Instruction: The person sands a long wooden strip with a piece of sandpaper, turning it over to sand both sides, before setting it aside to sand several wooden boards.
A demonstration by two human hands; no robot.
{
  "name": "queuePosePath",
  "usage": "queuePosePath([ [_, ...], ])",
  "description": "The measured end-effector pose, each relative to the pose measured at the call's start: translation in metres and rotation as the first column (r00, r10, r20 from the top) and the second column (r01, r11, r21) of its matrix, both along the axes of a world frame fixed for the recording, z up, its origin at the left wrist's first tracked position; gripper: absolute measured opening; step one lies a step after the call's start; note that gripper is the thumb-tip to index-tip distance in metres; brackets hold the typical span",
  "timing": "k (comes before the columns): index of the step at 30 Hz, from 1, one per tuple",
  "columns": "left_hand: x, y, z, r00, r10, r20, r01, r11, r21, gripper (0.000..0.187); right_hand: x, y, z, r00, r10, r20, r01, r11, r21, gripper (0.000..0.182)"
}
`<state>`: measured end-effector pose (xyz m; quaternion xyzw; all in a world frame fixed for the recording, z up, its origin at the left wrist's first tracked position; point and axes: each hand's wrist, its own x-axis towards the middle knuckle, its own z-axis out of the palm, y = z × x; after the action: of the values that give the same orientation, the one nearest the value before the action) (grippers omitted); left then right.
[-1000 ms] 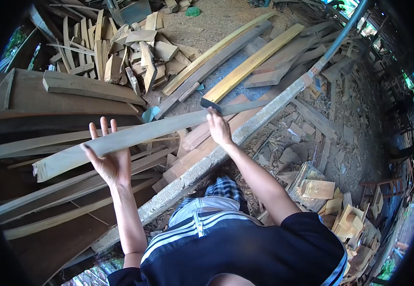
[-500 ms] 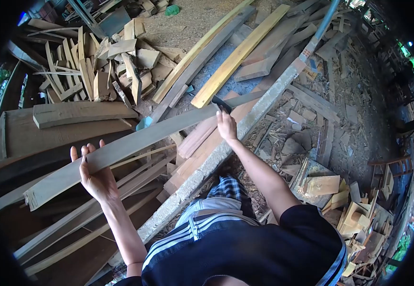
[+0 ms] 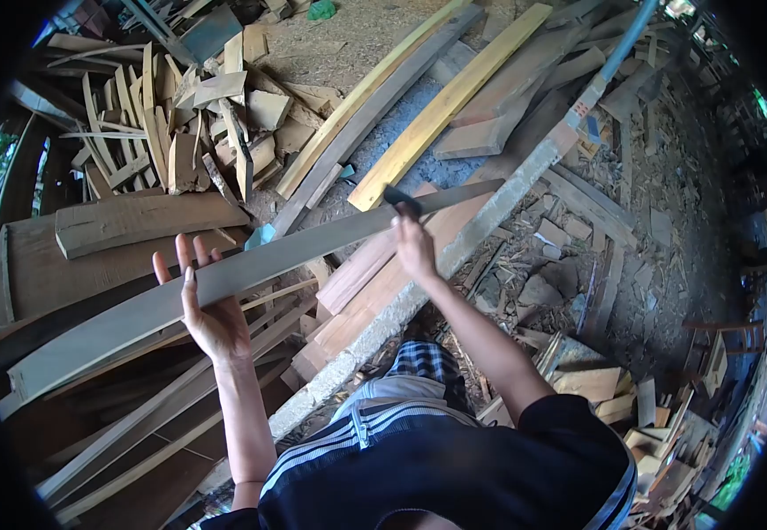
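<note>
A long, narrow wooden board point(image 3: 313, 250) runs diagonally in front of me, from lower left to upper right. My left hand point(image 3: 217, 322) holds it from beneath, the thumb on the near face and the other fingers reaching past the far edge. Farther up the same board, my right hand point(image 3: 414, 246) grips a small dark flat piece point(image 3: 403, 201) against its upper part. What exactly that dark piece is cannot be made out. The fingers of the right hand are partly blurred.
A concrete ledge point(image 3: 374, 331) crosses diagonally just in front of my body. Several long planks, one of them a yellow beam point(image 3: 449, 106), lie beyond. Offcuts point(image 3: 224, 97) are heaped at upper left, thin strips lie at lower left, and rubble and scraps point(image 3: 542, 291) cover the right side.
My left hand now sits farther right along the board, whose near end has shifted left and down. The dark piece has tilted, and my right hand is slightly lower.
</note>
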<state>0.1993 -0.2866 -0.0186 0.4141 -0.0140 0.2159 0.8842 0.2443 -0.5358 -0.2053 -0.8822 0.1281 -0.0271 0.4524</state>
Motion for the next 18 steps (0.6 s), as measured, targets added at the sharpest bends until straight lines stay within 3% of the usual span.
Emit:
queuePosePath([
  [1,0.006,-0.008,-0.001,1.000,0.006,-0.028,-0.006,1.000,-0.008,0.061,-0.004,0.011,-0.010,0.901,0.051,0.431,-0.019,0.997,-0.077,0.039],
  [3,0.018,-0.013,-0.003,0.998,0.048,-0.048,-0.049,0.999,-0.005,0.061,0.002,0.008,-0.019,0.801,0.166,0.575,-0.123,0.986,-0.112,0.045],
  [5,0.027,-0.009,-0.004,0.998,0.038,-0.043,-0.037,0.999,0.010,0.061,0.015,-0.015,-0.032,0.981,0.031,0.191,-0.039,0.999,0.036,0.044],
  [6,0.028,-0.011,-0.002,0.997,0.050,-0.050,-0.050,0.999,0.015,0.060,0.027,-0.031,-0.047,0.994,-0.040,0.105,0.038,0.999,0.021,0.041],
  [7,0.028,-0.012,-0.002,0.996,0.069,-0.053,-0.068,0.998,0.017,0.060,0.043,-0.051,-0.087,0.989,-0.084,0.125,0.083,0.996,0.010,0.041],
  [8,0.028,-0.014,-0.002,0.996,0.080,-0.050,-0.079,0.997,0.024,0.061,0.051,-0.068,-0.088,0.993,-0.115,-0.012,0.115,0.993,-0.025,0.043],
  [9,0.030,-0.017,-0.002,0.995,0.085,-0.044,-0.084,0.996,0.032,0.062,0.062,-0.086,-0.114,0.988,-0.153,0.032,0.154,0.987,-0.039,0.044],
  [10,0.031,-0.023,-0.002,0.995,0.089,-0.045,-0.088,0.996,0.032,0.062,0.067,-0.097,-0.119,0.971,-0.231,-0.052,0.236,0.966,0.108,0.043],
  [11,0.032,-0.034,-0.004,0.995,0.050,-0.091,-0.046,0.998,0.040,0.062,0.075,-0.102,-0.153,0.903,-0.430,0.015,0.389,0.832,0.395,0.041],
  [12,0.033,-0.044,-0.007,0.990,0.014,-0.138,-0.008,0.999,0.046,0.063,0.073,-0.105,-0.150,0.829,-0.555,-0.061,0.495,0.679,0.542,0.039],
  [13,0.037,-0.050,-0.023,0.972,-0.055,-0.227,0.094,0.982,0.165,0.062,0.063,-0.105,-0.141,0.741,-0.652,-0.164,0.574,0.486,0.659,0.039],
  [14,0.040,-0.057,-0.036,0.896,-0.188,-0.403,0.247,0.964,0.100,0.060,0.052,-0.102,-0.132,0.744,-0.646,-0.170,0.573,0.487,0.659,0.039],
  [15,0.041,-0.072,-0.041,0.838,-0.218,-0.501,0.284,0.957,0.058,0.055,0.039,-0.095,-0.116,0.636,-0.668,-0.386,0.636,0.171,0.753,0.039],
  [16,0.045,-0.068,-0.056,0.837,-0.201,-0.508,0.282,0.955,0.088,0.047,0.023,-0.090,-0.110,0.520,-0.612,-0.596,0.650,-0.169,0.741,0.040],
  [18,0.053,-0.063,-0.067,0.849,-0.172,-0.499,0.254,0.962,0.100,0.041,-0.008,-0.085,-0.137,0.643,-0.414,-0.644,0.590,-0.269,0.761,0.041],
])
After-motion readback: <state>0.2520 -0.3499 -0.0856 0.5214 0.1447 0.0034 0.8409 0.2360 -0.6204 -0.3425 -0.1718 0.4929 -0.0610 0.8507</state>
